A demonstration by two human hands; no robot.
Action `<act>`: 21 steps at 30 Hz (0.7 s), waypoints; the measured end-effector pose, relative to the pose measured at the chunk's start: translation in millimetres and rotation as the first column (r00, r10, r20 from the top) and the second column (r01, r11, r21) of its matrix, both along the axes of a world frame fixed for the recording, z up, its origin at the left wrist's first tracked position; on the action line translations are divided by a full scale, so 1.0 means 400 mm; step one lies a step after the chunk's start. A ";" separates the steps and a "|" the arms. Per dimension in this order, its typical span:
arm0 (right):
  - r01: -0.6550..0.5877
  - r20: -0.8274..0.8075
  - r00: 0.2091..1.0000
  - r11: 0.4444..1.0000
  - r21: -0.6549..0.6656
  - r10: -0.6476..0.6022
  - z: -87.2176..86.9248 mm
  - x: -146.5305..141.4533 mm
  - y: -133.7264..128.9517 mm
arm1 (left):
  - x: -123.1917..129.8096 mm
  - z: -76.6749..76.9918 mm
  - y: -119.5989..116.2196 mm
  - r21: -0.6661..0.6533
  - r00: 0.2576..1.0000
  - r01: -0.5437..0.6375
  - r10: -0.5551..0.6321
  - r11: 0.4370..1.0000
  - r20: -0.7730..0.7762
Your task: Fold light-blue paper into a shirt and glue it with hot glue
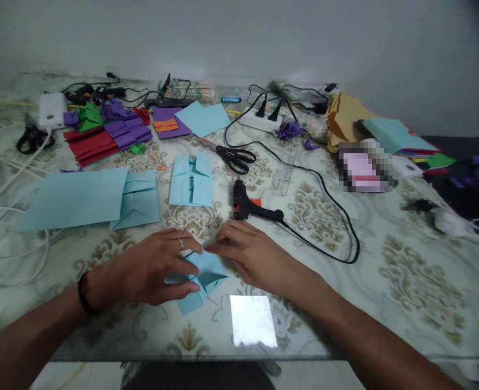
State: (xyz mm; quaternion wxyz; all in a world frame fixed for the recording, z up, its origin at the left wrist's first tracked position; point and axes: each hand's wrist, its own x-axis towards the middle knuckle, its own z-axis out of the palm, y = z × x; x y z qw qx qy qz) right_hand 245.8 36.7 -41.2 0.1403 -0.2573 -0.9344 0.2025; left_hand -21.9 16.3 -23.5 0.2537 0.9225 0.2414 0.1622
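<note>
A light-blue folded paper (213, 271) lies near the front edge of the table, with creased flaps standing up. My left hand (162, 265) rests over its left side, thumb and fingers gripping the paper. From the other side my right hand (247, 249) has its fingers pinched at the paper's top edge. Just beyond the hands lies a finished-looking blue folded piece (191, 181). A black glue gun (256, 203) with an orange trigger lies past my right hand. To the left, a flat blue sheet (77, 197) overlaps another folded blue piece (140, 200).
Black scissors (235, 157) and a clear ruler (285, 173) lie mid-table. The glue gun's black cord loops right, towards a white power strip (259, 119). Red folded paper (91, 146) and purple folded paper (128, 130) lie back left. A bright white square patch (253, 322) shows near the front edge.
</note>
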 end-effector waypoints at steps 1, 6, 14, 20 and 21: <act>0.010 0.003 1.000 1.000 0.002 -0.010 -0.001 0.000 0.000 | -0.001 -0.001 0.001 -0.006 1.000 0.001 0.000 1.000 0.025; 0.037 -0.018 0.999 0.999 0.003 -0.037 -0.001 0.002 -0.001 | -0.005 -0.021 0.005 0.011 0.999 -0.023 0.022 1.000 0.041; -0.037 -0.004 0.999 0.998 -0.050 0.037 0.013 -0.015 -0.013 | 0.003 -0.043 0.003 0.096 0.984 -0.126 0.137 0.987 -0.117; -0.048 -0.048 0.998 0.997 -0.060 0.045 0.015 -0.010 -0.012 | 0.008 -0.038 0.001 0.082 0.964 -0.197 0.208 0.977 -0.165; -0.060 -0.034 0.998 0.996 -0.067 0.058 0.017 -0.009 -0.012 | 0.008 -0.038 0.001 0.069 0.964 -0.201 0.210 0.977 -0.161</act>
